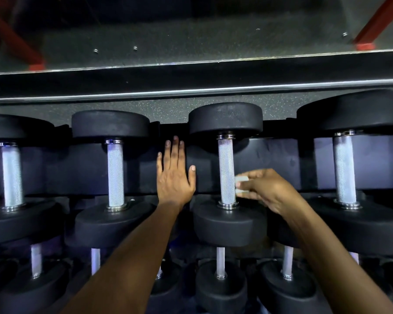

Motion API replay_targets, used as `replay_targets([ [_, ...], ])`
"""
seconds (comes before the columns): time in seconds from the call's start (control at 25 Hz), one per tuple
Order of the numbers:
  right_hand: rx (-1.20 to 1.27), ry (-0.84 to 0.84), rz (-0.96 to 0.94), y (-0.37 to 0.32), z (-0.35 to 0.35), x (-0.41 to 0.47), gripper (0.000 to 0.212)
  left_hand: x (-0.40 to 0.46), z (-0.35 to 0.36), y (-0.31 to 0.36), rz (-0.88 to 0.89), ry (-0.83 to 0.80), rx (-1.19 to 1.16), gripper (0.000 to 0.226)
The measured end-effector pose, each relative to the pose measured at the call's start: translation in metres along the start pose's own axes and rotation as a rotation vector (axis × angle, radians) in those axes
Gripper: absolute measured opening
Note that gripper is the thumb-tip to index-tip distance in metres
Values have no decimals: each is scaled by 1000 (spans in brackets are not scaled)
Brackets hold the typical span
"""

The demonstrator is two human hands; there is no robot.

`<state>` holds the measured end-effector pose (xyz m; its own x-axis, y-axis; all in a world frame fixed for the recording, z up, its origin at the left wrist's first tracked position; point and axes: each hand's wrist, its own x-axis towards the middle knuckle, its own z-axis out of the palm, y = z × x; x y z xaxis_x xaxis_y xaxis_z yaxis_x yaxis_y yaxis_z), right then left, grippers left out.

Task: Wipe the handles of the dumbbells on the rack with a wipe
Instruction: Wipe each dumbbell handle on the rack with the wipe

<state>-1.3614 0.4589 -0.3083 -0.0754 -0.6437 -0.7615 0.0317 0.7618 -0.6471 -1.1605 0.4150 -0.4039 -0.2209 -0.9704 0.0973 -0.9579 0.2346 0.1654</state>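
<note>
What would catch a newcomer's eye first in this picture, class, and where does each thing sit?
The bright knurled handle of the third dumbbell on the top row, at centre, stands out. The right hand pinches a white wipe against its lower part. The left hand lies flat and open on the dark rack between the second and third dumbbells.

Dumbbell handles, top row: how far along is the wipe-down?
Done: nothing provable; no handle looks visibly different. In hand: the right hand pinches the wipe against the lower part of the third handle, while the left hand lies flat on the rack. Left: at least the rest of this handle; other handles' status can't be told.
</note>
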Motion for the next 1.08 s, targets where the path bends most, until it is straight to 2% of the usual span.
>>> replay_targets([
  [0.08, 233, 52, -55, -34, 2, 20, 29, 0, 1, 0, 4, 2, 0, 68],
  [0.16, 254, 108, -166, -42, 4, 21, 27, 0, 2, 0, 3, 13, -2, 69],
  [0.24, -51, 114, -152, -9, 3, 1, 24, -1, 2, -1, 2, 14, -3, 68],
  [0.28, -221, 61, -131, 13, 4, -10, 26, -1, 2, -1, 3, 13, -3, 68],
  [0.36, -298, 41, -115, 14, 7, -10, 31, 0, 1, 0, 3, 14, -1, 68],
  [0.48, 95, 166, -201, -40, 16, 16, 17, 0, 1, -1, 6, 11, -8, 68],
  [0.52, 133, 183, -237, -42, 15, 20, 19, 0, 1, -1, 8, 15, -9, 68],
  [0.56, 66, 205, -242, -29, 11, 18, 24, 0, 2, -1, 10, 16, -9, 68],
  [0.64, -252, 151, -148, 14, 5, 0, 26, 0, 2, -1, 12, 14, -6, 68],
  [0.72, -352, 139, -105, 24, 4, -7, 24, 0, 2, -1, 10, 17, 1, 68],
  [0.8, -107, 358, -246, -11, 7, 11, 21, 1, 1, -1, 15, 16, -5, 68],
  [0.84, -34, 402, -340, -27, 10, 12, 19, 1, 2, -1, 16, 18, -8, 68],
  [0.88, -82, 420, -437, -34, 14, 8, 17, 1, 2, -1, 14, 21, -8, 68],
  [0.96, -400, 361, -540, -13, 15, -20, 10, 0, 2, -1, 12, 18, -11, 68],
  [1.04, -653, 177, -497, 14, 19, -50, 9, 0, 2, -1, 10, 18, -7, 69],
  [1.08, -676, 185, -516, 13, 20, -49, 10, 1, 2, 0, 10, 16, -4, 69],
])
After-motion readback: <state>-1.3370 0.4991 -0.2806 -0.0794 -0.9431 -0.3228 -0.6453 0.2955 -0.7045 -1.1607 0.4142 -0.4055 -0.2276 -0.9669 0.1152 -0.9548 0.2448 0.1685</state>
